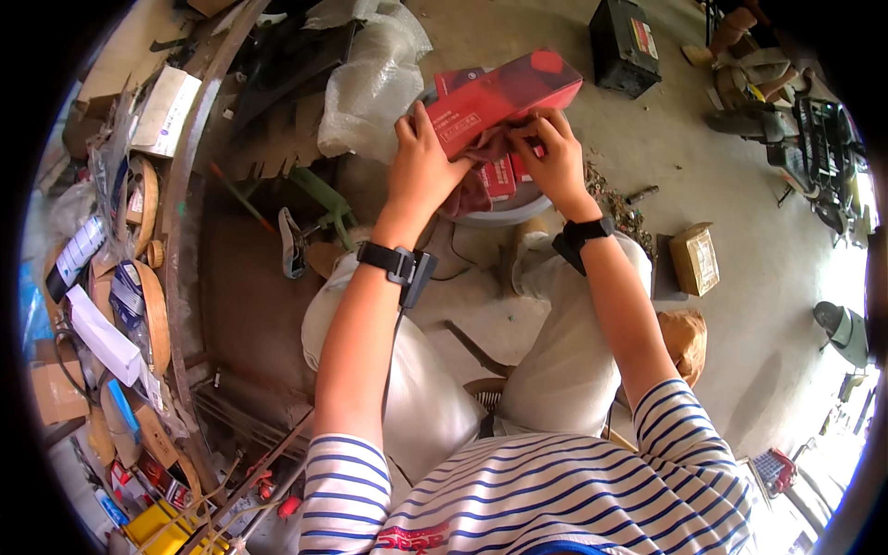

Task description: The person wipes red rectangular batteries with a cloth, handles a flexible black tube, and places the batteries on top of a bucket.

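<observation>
A long red cardboard box (503,100) is held up at an angle in front of me. My left hand (423,156) grips its near left end, thumb along the lower edge. My right hand (551,156) pinches a dark red cloth (496,142) against the box's lower side, and part of that cloth hangs down beside my left hand. Below the box is a round grey tub (510,218), partly hidden, with several smaller red boxes (498,178) in it.
Bubble wrap (374,83) lies left of the tub, a black battery (624,48) beyond it on the right. Small metal parts (617,201) are scattered near a brown carton (694,260). A cluttered shelf runs along the left. Another person's limbs (732,35) show at top right.
</observation>
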Action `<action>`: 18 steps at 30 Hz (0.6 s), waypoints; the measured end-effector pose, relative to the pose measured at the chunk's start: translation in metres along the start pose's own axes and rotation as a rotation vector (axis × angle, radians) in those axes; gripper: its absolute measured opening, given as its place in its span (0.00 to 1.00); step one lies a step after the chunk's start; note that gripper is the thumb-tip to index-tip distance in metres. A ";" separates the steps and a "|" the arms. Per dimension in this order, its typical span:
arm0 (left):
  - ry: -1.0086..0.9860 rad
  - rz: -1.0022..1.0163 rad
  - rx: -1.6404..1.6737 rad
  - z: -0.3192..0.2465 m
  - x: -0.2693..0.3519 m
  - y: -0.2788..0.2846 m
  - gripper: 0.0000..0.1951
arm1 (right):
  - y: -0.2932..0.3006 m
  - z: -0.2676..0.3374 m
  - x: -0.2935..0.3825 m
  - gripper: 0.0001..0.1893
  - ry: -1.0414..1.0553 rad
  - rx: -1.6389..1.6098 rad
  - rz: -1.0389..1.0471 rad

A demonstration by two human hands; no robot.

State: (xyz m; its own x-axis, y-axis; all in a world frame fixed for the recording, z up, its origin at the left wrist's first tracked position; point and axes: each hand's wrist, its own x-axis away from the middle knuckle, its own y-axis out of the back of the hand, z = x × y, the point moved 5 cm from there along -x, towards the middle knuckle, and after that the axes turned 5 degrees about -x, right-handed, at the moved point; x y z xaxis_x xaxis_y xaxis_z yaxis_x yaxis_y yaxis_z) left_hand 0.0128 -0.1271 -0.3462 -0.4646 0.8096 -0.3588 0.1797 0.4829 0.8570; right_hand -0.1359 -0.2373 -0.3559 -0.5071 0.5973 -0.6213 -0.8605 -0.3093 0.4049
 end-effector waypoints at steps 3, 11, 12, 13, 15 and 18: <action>0.119 0.086 0.097 0.001 -0.003 -0.011 0.51 | -0.004 -0.015 0.006 0.07 -0.102 -0.042 -0.010; 0.078 0.140 0.076 0.002 -0.004 -0.019 0.52 | -0.028 -0.036 0.020 0.05 -0.217 0.104 0.143; 0.075 0.134 0.078 0.002 -0.004 -0.016 0.52 | -0.028 -0.033 0.018 0.06 -0.228 0.073 0.140; 0.085 0.159 0.098 0.003 -0.005 -0.016 0.52 | -0.026 -0.030 0.016 0.06 -0.222 0.076 0.136; 0.086 0.176 0.124 0.004 -0.006 -0.013 0.52 | -0.026 -0.022 0.012 0.06 -0.210 0.011 0.262; 0.059 0.195 0.199 0.009 -0.005 -0.010 0.46 | -0.041 -0.010 0.020 0.07 -0.178 -0.210 0.467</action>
State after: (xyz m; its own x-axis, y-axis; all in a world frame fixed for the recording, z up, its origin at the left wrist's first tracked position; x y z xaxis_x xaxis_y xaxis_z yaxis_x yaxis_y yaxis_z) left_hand 0.0211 -0.1331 -0.3568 -0.4526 0.8759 -0.1670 0.4345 0.3801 0.8165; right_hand -0.1113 -0.2203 -0.3918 -0.8375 0.4713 -0.2765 -0.5460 -0.7024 0.4567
